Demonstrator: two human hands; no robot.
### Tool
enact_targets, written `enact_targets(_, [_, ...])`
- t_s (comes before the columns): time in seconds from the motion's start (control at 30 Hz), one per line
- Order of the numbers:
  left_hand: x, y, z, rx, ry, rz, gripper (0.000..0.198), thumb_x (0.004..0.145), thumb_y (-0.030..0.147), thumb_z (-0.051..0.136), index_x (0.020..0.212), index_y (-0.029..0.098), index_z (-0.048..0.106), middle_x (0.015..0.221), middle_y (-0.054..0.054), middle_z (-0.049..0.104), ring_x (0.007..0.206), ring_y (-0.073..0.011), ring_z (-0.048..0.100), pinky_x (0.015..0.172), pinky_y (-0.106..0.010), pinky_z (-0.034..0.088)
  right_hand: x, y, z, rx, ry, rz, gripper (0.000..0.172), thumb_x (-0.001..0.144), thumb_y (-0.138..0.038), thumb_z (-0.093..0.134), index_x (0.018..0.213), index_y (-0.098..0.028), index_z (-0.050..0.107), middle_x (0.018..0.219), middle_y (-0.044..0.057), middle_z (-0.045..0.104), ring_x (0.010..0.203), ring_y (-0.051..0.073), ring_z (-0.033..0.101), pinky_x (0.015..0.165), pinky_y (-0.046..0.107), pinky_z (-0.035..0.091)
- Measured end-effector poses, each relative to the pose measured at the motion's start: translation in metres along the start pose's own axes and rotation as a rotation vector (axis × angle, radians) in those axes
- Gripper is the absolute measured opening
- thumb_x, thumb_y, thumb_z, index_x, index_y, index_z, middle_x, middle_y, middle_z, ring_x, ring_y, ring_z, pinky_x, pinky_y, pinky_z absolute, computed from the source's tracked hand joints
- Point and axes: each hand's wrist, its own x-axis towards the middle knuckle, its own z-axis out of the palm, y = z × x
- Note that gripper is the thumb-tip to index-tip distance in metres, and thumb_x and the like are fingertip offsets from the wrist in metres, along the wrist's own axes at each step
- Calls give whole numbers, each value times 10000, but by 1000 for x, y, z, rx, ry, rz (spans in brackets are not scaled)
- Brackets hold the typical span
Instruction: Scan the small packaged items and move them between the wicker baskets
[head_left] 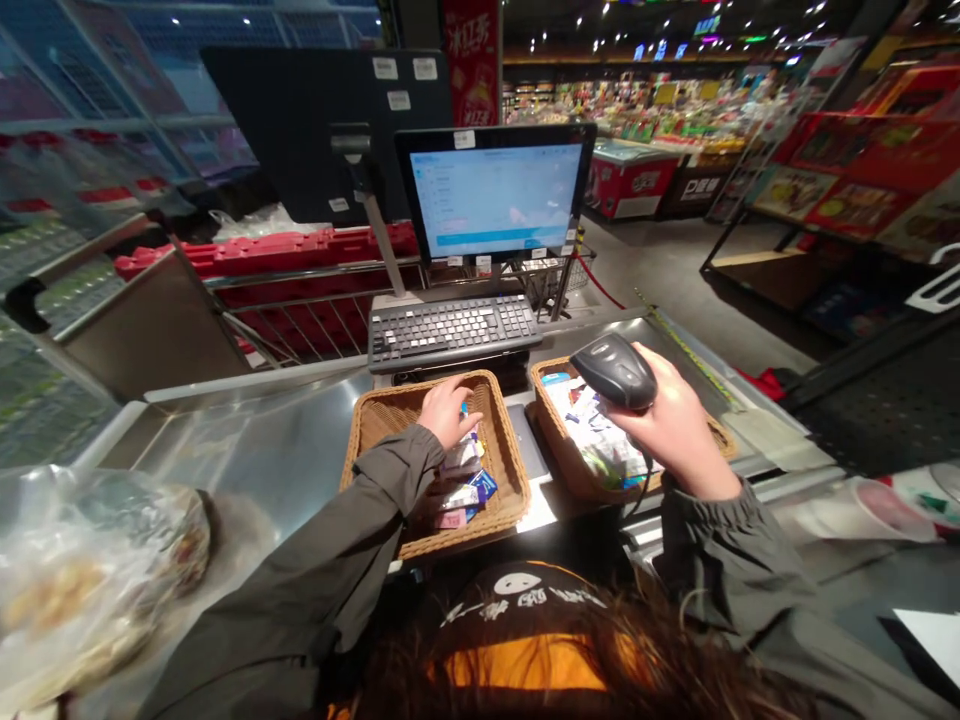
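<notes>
My right hand [679,425] is wrapped round a black handheld barcode scanner [615,370], held over the right wicker basket [559,450]. Small white and blue packets [592,418] and clear plastic wrapping lie in that basket, and a dark cable hangs below the scanner. My left hand [448,412] reaches into the left wicker basket [379,420], its thumb and fingers apart. A bit of blue shows between them, close to a pile of small packets [469,490] in white, blue and pink. Whether the fingertips touch a packet is hard to make out.
Behind the baskets stand a black keyboard [454,328] and a lit monitor [499,195], with a second screen's back [322,130] beside it. Filled clear plastic bags [90,580] lie on the metal counter [262,420] at left. Plastic cups [874,508] are at right.
</notes>
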Motion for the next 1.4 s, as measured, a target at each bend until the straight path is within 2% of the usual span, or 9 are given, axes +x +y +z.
enact_targets(0.17, [25, 37, -3, -38, -9, 176, 373, 845, 383, 655, 1166, 194, 658, 1512, -157, 446, 1404, -326, 406, 1155, -509, 329, -8, 27, -21, -68, 87, 103, 634, 732, -366, 687, 1303, -122, 559, 1326, 210, 600, 1285, 407, 530, 1076, 599, 426])
enact_targets(0.37, [63, 73, 7, 26, -123, 241, 337, 866, 316, 626, 1189, 229, 667, 1536, -141, 426, 1458, -332, 324, 1154, -608, 280, -21, 48, -29, -61, 106, 137, 649, 727, -370, 704, 1315, -145, 547, 1290, 186, 625, 1293, 380, 532, 1099, 576, 418])
enact_targets(0.53, [100, 103, 32, 210, -129, 282, 278, 887, 286, 587, 1124, 207, 709, 1596, -155, 316, 1499, -335, 222, 1165, -658, 185, -21, 60, -34, -38, 69, 137, 664, 739, -373, 705, 1337, -153, 521, 1323, 187, 601, 1330, 375, 496, 1117, 578, 395])
enact_targets(0.67, [123, 122, 58, 377, -219, 249, 272, 901, 265, 531, 1033, 169, 749, 1609, -145, 290, 1515, -322, 158, 1185, -654, 91, -17, 67, -35, -16, 43, 118, 667, 729, -378, 718, 1323, -149, 519, 1302, 198, 611, 1329, 384, 496, 1112, 590, 397])
enact_targets(0.8, [139, 129, 83, 415, -271, 180, 366, 890, 166, 454, 1104, 223, 745, 1573, -88, 385, 1517, -293, 170, 1198, -634, 39, -14, 73, -36, 4, 31, 132, 646, 715, -353, 726, 1304, -170, 531, 1305, 182, 611, 1326, 381, 498, 1107, 585, 406])
enact_targets(0.93, [149, 132, 98, 424, -298, 123, 420, 885, 149, 422, 1176, 202, 721, 1578, -107, 372, 1516, -296, 176, 1195, -637, 48, -11, 79, -35, 40, 22, 158, 626, 721, -342, 714, 1292, -155, 542, 1314, 190, 601, 1331, 384, 487, 1107, 591, 400])
enact_targets(1.1, [151, 137, 97, 425, -299, 105, 391, 882, 136, 432, 1133, 134, 732, 1557, -176, 385, 1517, -319, 164, 1176, -670, 83, -10, 86, -33, 77, 27, 170, 636, 720, -352, 721, 1303, -173, 539, 1319, 183, 604, 1337, 384, 485, 1117, 606, 375])
enact_targets(1.3, [145, 140, 87, 284, -176, 222, 139, 793, 224, 637, 839, 201, 766, 1424, -109, 558, 1491, -352, 222, 1172, -697, 75, -9, 90, -33, 68, 46, 159, 631, 716, -349, 721, 1291, -161, 541, 1312, 186, 606, 1318, 365, 507, 1106, 567, 412])
enact_targets(1.4, [141, 144, 73, 234, -89, 297, 140, 809, 160, 607, 759, 189, 734, 1419, -97, 567, 1483, -325, 264, 1169, -705, 79, -10, 89, -33, 65, 62, 144, 643, 713, -344, 722, 1300, -157, 538, 1303, 186, 617, 1318, 369, 510, 1107, 576, 408])
